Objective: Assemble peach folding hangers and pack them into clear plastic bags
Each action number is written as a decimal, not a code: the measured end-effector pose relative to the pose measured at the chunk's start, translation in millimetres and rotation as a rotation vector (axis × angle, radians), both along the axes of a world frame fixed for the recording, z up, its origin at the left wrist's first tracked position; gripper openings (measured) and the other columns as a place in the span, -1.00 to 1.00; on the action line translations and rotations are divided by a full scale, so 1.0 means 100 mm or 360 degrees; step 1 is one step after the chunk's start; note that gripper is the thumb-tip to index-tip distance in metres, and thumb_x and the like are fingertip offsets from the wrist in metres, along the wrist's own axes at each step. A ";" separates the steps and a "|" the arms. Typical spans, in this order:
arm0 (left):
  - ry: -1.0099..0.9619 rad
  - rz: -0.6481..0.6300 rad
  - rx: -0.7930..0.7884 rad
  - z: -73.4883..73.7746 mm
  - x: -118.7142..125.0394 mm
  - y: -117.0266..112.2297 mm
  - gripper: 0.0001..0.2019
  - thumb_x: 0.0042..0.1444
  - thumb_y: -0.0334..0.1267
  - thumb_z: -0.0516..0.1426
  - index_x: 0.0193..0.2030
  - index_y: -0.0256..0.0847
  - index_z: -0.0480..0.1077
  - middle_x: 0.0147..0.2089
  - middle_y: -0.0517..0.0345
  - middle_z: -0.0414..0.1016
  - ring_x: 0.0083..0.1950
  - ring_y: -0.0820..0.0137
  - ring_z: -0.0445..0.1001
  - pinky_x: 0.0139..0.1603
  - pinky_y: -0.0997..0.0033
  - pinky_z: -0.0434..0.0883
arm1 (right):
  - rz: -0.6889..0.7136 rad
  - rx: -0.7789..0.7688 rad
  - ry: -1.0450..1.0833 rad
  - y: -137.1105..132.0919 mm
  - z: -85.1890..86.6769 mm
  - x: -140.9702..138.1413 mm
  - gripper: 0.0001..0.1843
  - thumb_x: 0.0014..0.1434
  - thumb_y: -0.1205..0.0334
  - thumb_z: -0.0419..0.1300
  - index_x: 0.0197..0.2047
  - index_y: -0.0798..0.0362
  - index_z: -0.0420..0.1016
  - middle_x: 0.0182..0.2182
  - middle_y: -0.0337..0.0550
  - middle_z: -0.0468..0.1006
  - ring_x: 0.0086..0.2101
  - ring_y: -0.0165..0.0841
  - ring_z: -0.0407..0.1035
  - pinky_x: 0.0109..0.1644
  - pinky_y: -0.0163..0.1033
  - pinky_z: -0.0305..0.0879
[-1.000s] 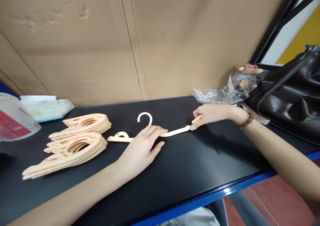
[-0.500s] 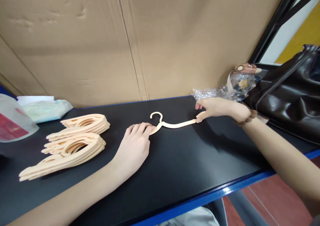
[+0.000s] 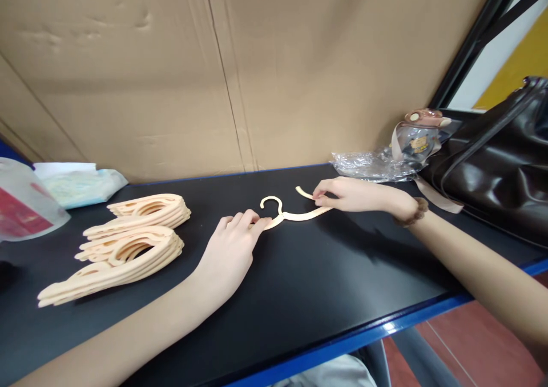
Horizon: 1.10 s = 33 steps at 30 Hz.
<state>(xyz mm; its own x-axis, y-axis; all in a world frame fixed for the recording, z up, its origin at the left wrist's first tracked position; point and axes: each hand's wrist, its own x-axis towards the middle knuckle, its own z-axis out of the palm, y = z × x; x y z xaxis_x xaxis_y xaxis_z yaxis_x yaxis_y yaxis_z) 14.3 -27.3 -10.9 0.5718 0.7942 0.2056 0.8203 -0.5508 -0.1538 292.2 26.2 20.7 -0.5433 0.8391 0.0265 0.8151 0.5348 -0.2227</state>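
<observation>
A cream folding clothes hanger (image 3: 299,216) lies over the black tabletop, its hook pointing towards the cardboard. My left hand (image 3: 233,241) is closed on the hanger's left arm, close to the hook, and covers much of that arm. At the right arm, my right hand (image 3: 349,194) is closed, with thumb and fingers on the hanger. A thin cream strip of the hanger sticks out to the left beyond the right fingertips. Left of my hands rest two stacks of folded cream hangers, a nearer stack (image 3: 128,261) and a farther stack (image 3: 149,211).
Cardboard (image 3: 162,79) stands behind the table (image 3: 274,330). To the right are crinkled clear plastic (image 3: 363,165), a clear bottle with a brown lid (image 3: 417,138) and a dark bag (image 3: 492,170). A white-and-red container (image 3: 25,204) and a soft packet (image 3: 81,184) stand at left.
My right hand has moved left, inward from the hanger's right end. A cream strip has swung into view beside its fingertips. My left hand keeps its place on the left arm.
</observation>
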 end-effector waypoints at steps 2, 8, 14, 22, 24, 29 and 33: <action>-0.0003 -0.0014 0.0004 0.01 0.00 0.00 -0.39 0.03 -0.70 -0.15 0.15 -0.19 0.35 -0.07 0.00 0.43 -0.11 0.25 0.42 -0.06 0.16 0.35 | 0.0109 -0.0087 0.0135 -0.05 0.02 -0.07 -0.59 0.15 -0.03 0.18 -0.02 0.04 0.46 -0.17 -0.13 0.55 -0.24 -0.28 0.42 -0.22 -0.27 0.24; -0.0083 -0.0092 -0.0009 -0.01 -0.03 0.02 -0.41 0.04 -0.69 -0.15 0.11 -0.16 0.36 -0.07 0.01 0.42 -0.13 0.25 0.42 -0.07 0.14 0.36 | 0.0411 -0.0079 0.0187 -0.06 -0.02 -0.16 -0.79 0.22 0.26 0.12 -0.13 0.05 0.53 -0.27 -0.14 0.52 -0.26 -0.33 0.38 -0.18 -0.26 0.25; -0.0263 -0.0175 0.0137 -0.10 -0.05 0.07 -0.49 0.14 -0.59 -0.09 0.21 -0.24 0.24 0.22 -0.11 0.26 0.21 0.12 0.23 0.14 0.04 0.31 | 0.0419 0.0298 0.0086 0.02 -0.10 -0.12 -0.72 0.12 0.54 0.04 -0.34 0.04 0.51 -0.15 -0.09 0.47 -0.12 -0.27 0.33 -0.05 -0.18 0.23; -0.0405 -0.0228 0.0065 -0.10 -0.03 0.07 -0.60 0.28 -0.43 -0.12 0.24 -0.27 0.17 0.25 -0.10 0.23 0.24 0.18 0.24 0.19 0.03 0.30 | 0.0049 0.0313 0.0134 -0.10 -0.06 -0.24 -0.82 0.23 0.30 0.06 -0.14 0.05 0.44 -0.27 -0.17 0.56 -0.29 -0.34 0.42 -0.27 -0.29 0.21; -0.0433 -0.0279 0.0062 -0.09 -0.02 0.06 -0.63 0.29 -0.38 -0.11 0.21 -0.25 0.20 0.25 -0.08 0.24 0.27 0.17 0.21 0.20 0.02 0.30 | -0.0011 0.0211 0.0184 -0.11 -0.05 -0.26 -0.80 0.25 0.26 0.05 -0.13 0.03 0.47 -0.36 -0.22 0.58 -0.37 -0.38 0.43 -0.32 -0.32 0.19; -0.0423 -0.0376 0.0053 -0.06 0.01 0.03 -0.66 0.31 -0.30 -0.09 0.18 -0.23 0.24 0.27 -0.08 0.23 0.31 0.14 0.15 0.24 -0.01 0.27 | 0.0130 0.0032 0.0396 -0.11 -0.07 -0.28 -0.76 0.28 0.19 0.05 -0.08 0.03 0.49 -0.38 -0.25 0.60 -0.42 -0.44 0.43 -0.35 -0.36 0.22; -0.0451 -0.0471 -0.0053 -0.02 0.02 -0.02 -0.64 0.33 -0.30 -0.14 0.19 -0.22 0.24 0.30 -0.09 0.20 0.34 0.16 0.13 0.26 0.01 0.25 | 0.0370 -0.0225 0.0645 -0.16 -0.09 -0.33 -0.69 0.31 0.10 0.03 -0.04 0.06 0.49 -0.28 -0.19 0.60 -0.32 -0.40 0.45 -0.24 -0.33 0.29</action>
